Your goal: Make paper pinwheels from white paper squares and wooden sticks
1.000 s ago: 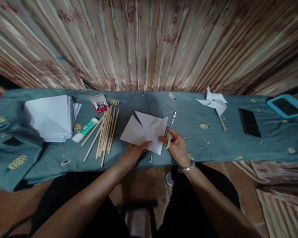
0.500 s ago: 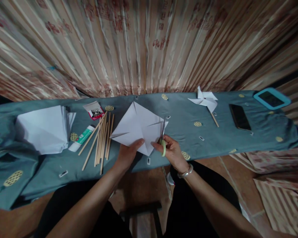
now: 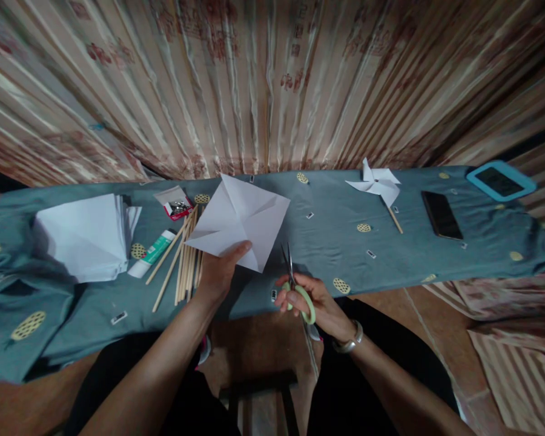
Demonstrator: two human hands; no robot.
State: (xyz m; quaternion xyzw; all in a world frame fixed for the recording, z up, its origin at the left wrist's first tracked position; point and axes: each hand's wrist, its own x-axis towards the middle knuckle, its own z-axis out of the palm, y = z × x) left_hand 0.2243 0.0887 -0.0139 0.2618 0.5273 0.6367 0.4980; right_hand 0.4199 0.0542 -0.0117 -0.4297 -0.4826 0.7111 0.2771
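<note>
My left hand [image 3: 221, 267] grips a square sheet of white paper [image 3: 261, 221] by its near edge, thumb on top and fingers hidden beneath. Creases run across the sheet, and slits run in from its corners. My right hand [image 3: 315, 301] is closed around a pair of scissors [image 3: 306, 300] with light green handles. The blades point away from me, slightly parted, to the right of the paper and apart from it. Under the paper's left side lie several thin wooden sticks [image 3: 168, 261], partly hidden by the sheet and my left hand.
On the cloth-covered table [image 3: 327, 236] lie a paper stack [image 3: 79, 236], a glue stick [image 3: 152, 253] and an open red box [image 3: 178, 207] of small metal pieces. Rightward are a paper pinwheel [image 3: 376, 181], a phone [image 3: 441, 215] and a blue-framed tablet [image 3: 501, 180]. A curtain [image 3: 254, 91] hangs behind.
The paper has moved left and turned in my left hand. My right hand has drawn the scissors off the sheet, toward me; they were at its right corner before.
</note>
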